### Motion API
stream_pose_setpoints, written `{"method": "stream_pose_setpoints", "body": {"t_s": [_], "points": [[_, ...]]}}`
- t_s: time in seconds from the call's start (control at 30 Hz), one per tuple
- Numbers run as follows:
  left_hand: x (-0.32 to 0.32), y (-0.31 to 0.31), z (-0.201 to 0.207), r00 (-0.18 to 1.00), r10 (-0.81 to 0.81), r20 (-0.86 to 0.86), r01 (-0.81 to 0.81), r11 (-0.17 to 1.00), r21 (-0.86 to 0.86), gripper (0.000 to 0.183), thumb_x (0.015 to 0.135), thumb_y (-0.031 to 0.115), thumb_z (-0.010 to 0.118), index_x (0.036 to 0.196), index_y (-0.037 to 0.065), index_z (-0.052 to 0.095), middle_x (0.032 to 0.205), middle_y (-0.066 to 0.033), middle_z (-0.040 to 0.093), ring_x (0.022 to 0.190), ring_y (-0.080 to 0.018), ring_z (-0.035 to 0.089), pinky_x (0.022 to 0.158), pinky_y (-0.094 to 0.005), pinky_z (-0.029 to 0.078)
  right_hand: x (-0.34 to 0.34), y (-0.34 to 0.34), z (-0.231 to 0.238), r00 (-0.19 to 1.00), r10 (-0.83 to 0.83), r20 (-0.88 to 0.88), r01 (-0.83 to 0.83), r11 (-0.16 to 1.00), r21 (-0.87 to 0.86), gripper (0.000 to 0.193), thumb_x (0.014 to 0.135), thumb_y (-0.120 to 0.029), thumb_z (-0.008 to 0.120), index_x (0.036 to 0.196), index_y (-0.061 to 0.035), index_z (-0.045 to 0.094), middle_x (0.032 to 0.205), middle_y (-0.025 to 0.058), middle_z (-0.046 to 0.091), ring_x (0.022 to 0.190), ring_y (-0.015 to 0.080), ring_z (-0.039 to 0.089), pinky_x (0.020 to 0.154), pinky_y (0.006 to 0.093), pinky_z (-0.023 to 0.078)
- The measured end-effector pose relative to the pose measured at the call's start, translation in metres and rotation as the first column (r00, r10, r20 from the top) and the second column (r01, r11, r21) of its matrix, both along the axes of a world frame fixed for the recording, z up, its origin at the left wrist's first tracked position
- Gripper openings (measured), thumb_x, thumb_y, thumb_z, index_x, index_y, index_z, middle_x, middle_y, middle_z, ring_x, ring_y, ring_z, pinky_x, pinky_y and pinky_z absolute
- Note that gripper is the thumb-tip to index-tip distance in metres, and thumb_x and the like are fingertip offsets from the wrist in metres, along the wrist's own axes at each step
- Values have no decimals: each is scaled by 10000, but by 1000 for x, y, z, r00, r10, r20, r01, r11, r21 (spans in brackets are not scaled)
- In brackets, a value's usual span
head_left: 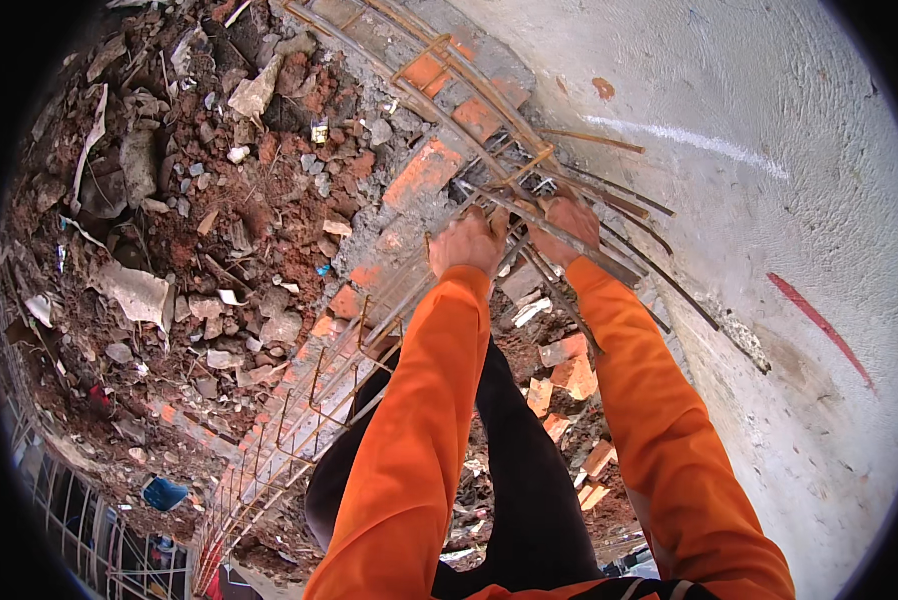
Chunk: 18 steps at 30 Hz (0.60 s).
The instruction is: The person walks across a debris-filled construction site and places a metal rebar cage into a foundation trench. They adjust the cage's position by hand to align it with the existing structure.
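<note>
Well, the left hand (pixel 468 241) and right hand (pixel 567 226) curl their fingers by the rusty bars (pixel 615 269), which cross near the pale wall (pixel 709 90). I can't tell what each grip has. They look stiff, rough and heavy; hold away from pokey ends.

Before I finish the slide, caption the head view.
Left hand and right hand among rusty rebar beside a pale wall, rubble to the left.

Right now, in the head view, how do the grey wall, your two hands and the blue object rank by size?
1. Grey wall
2. Left hand and right hand: too alike to rank
3. Blue object
</note>
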<state>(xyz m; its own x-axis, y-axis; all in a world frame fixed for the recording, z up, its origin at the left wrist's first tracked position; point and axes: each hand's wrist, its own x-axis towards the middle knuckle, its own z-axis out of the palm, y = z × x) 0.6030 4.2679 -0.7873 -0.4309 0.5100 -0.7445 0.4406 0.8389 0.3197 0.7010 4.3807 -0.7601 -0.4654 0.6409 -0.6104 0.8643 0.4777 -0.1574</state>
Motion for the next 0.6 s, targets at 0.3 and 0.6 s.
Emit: {"method": "stream_pose_setpoints", "body": {"t_s": [0.3, 0.6], "points": [[-7, -1, -9, 996, 69, 49, -74, 992, 99, 511, 843, 540, 467, 888, 76, 677, 844, -184, 673, 833, -355, 649, 740, -438, 508, 10, -23, 2, 994, 103, -33, -101, 992, 71, 269, 808, -321, 581, 900, -84, 668, 936, 175, 629, 892, 361, 601, 793, 454, 476], [-8, -7, -12, 992, 75, 105, -92, 982, 167, 500, 861, 533, 426, 919, 98, 666, 894, -165, 668, 902, -360, 622, 806, -443, 485, 13, -28, -7, 881, 474, 7, -427, 788, 443, 216, 762, -224, 650, 870, -36, 662, 1018, 106, 536, 963, 291, 535, 753, 458, 432]]}}
